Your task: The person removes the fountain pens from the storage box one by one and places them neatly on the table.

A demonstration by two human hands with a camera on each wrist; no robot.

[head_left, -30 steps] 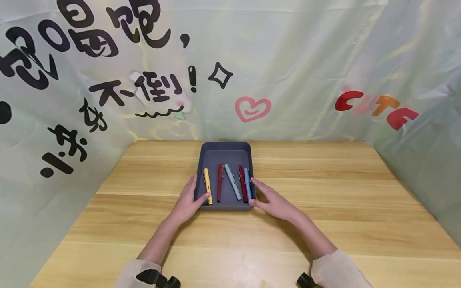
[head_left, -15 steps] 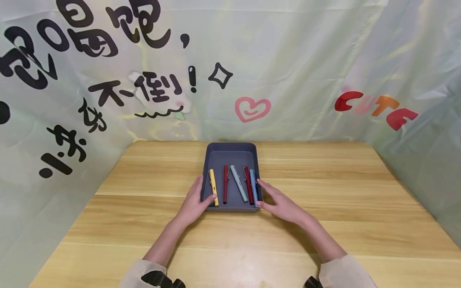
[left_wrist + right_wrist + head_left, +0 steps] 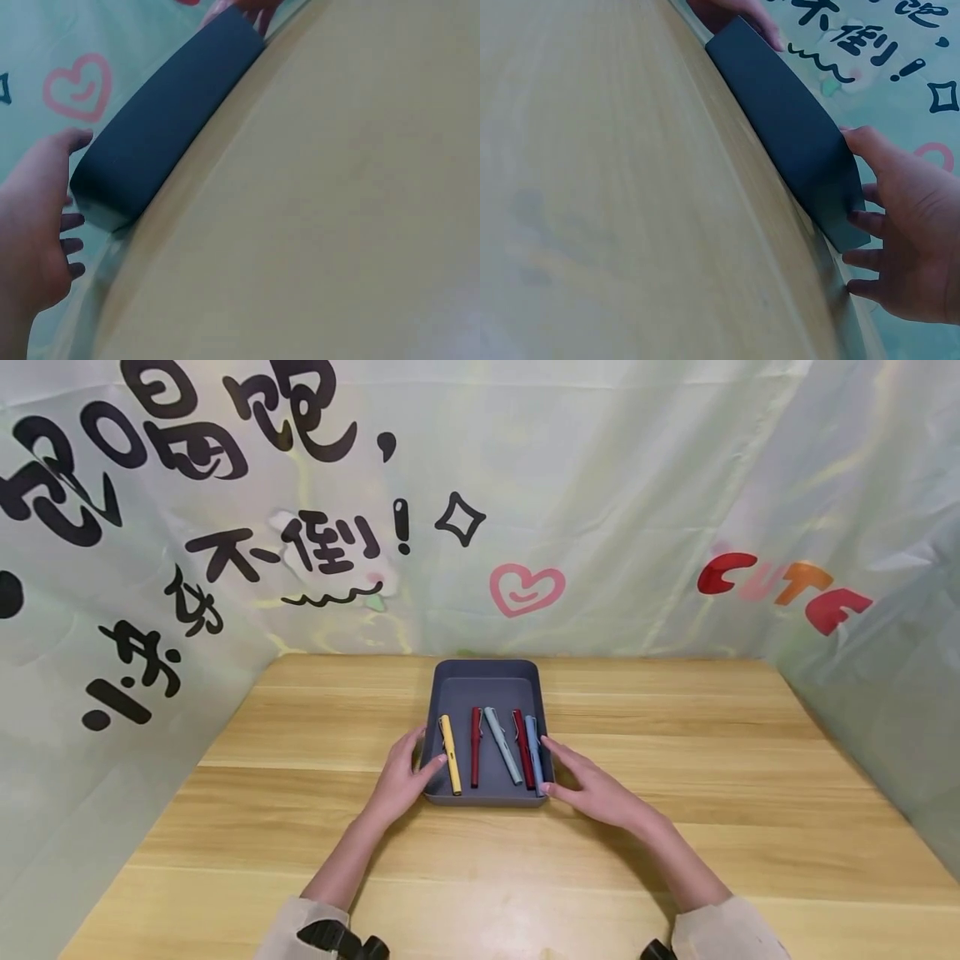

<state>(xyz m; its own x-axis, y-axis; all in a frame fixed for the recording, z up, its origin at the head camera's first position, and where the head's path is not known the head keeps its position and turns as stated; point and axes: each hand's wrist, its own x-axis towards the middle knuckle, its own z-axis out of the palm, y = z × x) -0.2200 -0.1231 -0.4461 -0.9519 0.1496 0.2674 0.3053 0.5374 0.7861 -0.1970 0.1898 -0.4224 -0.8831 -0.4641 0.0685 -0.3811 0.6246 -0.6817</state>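
Observation:
A dark grey-blue rectangular tray (image 3: pixel 487 690) lies on the wooden table, holding several clip pens. From left to right these are a yellow pen (image 3: pixel 452 758), a red pen (image 3: pixel 476 750), a pale blue-grey pen (image 3: pixel 503 746), a dark red pen (image 3: pixel 524 752) and a blue pen (image 3: pixel 534 758). My left hand (image 3: pixel 397 783) is beside the tray's left wall, thumb near the rim and fingers extended. At the opposite wall, my right hand (image 3: pixel 919 221) has its thumb at the rim and its loosely spread fingers along the outer side.
Behind the table (image 3: pixel 720 777) hangs a pale printed cloth (image 3: pixel 630 510) with black characters, a pink heart and coloured letters. It also closes off the left and right sides. The tray's far end is close to the back cloth.
Tray and pens have shifted to the right, with both hands moving along at its sides. The left thumb has drawn outward from the yellow pen toward the rim.

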